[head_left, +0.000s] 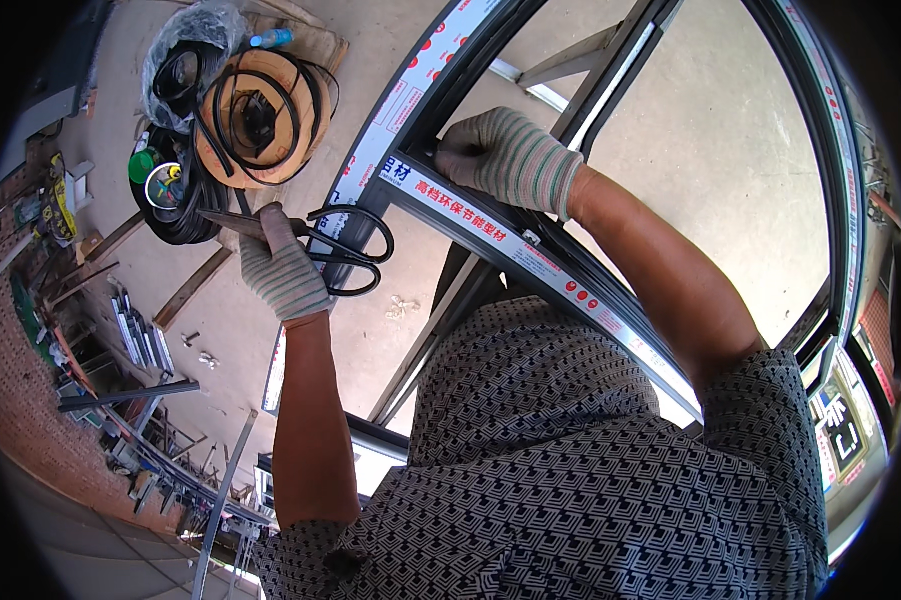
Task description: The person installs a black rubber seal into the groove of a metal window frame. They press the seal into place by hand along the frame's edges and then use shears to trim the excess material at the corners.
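My left hand (283, 268), in a striped knit glove, is closed around the middle of a pair of scissors (233, 222). The blades point left and the black loop handles stick out to the right, over the frame's left bar. My right hand (511, 160), gloved alike, is closed at the inner corner of a dark metal window frame (466, 215), where a crossbar meets the side bar. Its fingertips press down into the corner, and whatever they pinch is hidden. Printed protective film covers the bars' faces.
At the far left stand a cardboard reel (221, 110) with black strip, a clear plastic bag (196, 30), a bottle (272, 38) and a black coil (186, 225) with tape rolls. Metal profiles (141, 335) lie on the floor at left. Support beams (426, 345) run under the frame.
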A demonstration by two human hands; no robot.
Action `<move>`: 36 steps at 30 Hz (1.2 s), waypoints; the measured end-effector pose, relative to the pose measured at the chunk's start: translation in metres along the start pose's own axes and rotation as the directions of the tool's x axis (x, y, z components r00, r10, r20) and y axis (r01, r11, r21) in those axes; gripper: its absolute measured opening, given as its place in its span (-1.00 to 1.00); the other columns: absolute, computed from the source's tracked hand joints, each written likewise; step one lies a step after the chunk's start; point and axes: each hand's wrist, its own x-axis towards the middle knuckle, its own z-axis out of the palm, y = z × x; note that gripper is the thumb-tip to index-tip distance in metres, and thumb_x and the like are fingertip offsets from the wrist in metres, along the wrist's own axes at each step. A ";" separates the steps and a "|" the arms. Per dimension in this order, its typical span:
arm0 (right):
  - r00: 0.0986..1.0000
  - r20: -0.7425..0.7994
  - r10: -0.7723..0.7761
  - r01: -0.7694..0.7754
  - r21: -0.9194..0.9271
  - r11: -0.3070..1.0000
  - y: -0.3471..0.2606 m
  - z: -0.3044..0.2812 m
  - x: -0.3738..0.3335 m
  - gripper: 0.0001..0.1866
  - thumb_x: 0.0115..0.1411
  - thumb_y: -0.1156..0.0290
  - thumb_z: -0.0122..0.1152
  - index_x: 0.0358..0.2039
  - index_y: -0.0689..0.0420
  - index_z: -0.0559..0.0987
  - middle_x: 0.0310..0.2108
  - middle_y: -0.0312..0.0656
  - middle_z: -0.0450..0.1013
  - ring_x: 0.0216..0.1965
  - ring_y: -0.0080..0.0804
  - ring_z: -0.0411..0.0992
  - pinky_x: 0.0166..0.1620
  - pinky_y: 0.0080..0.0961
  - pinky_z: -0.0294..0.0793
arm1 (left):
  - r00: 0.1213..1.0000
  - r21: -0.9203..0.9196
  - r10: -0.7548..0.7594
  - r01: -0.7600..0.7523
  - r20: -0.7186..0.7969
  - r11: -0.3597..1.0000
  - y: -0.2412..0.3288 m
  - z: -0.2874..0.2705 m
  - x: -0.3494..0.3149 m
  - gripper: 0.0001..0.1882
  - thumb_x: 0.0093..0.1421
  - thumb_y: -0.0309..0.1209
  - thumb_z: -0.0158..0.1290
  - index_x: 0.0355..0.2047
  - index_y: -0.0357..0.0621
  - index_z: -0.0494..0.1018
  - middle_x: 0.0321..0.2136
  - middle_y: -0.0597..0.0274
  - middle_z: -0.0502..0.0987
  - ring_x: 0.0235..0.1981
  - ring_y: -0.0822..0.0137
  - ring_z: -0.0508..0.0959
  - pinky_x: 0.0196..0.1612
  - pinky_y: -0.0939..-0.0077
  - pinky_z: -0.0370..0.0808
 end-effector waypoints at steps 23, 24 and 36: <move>0.997 0.056 -0.046 0.051 -0.104 0.993 0.013 -0.016 -0.024 -0.76 0.32 0.39 0.36 -0.07 0.22 0.75 -0.18 -0.04 0.69 -0.18 -0.25 0.65 -0.05 -0.40 0.66 | 1.000 0.038 0.003 -0.004 0.010 0.999 -0.006 -0.005 0.003 -0.63 0.39 -0.16 0.17 -0.13 -0.29 0.59 -0.48 0.35 0.54 -0.55 0.61 0.36 -0.51 0.70 0.24; 0.997 0.053 -0.049 0.054 -0.109 0.993 0.015 -0.016 -0.027 -0.77 0.32 0.40 0.36 -0.07 0.22 0.75 -0.18 -0.04 0.69 -0.18 -0.25 0.65 -0.05 -0.39 0.66 | 1.000 0.039 -0.009 0.009 0.016 0.999 0.000 -0.003 0.001 -0.63 0.39 -0.16 0.18 -0.13 -0.28 0.59 -0.49 0.35 0.54 -0.56 0.62 0.35 -0.52 0.71 0.23; 0.993 -0.070 -0.094 0.087 -0.096 0.992 0.017 0.003 -0.030 -0.82 0.30 0.48 0.32 -0.15 0.26 0.76 -0.28 -0.03 0.66 -0.27 -0.21 0.63 -0.13 -0.37 0.68 | 0.999 0.074 0.041 -0.041 0.005 0.996 -0.014 -0.003 0.009 -0.56 0.39 -0.13 0.18 -0.10 -0.36 0.57 -0.40 0.26 0.58 -0.47 0.52 0.42 -0.41 0.61 0.33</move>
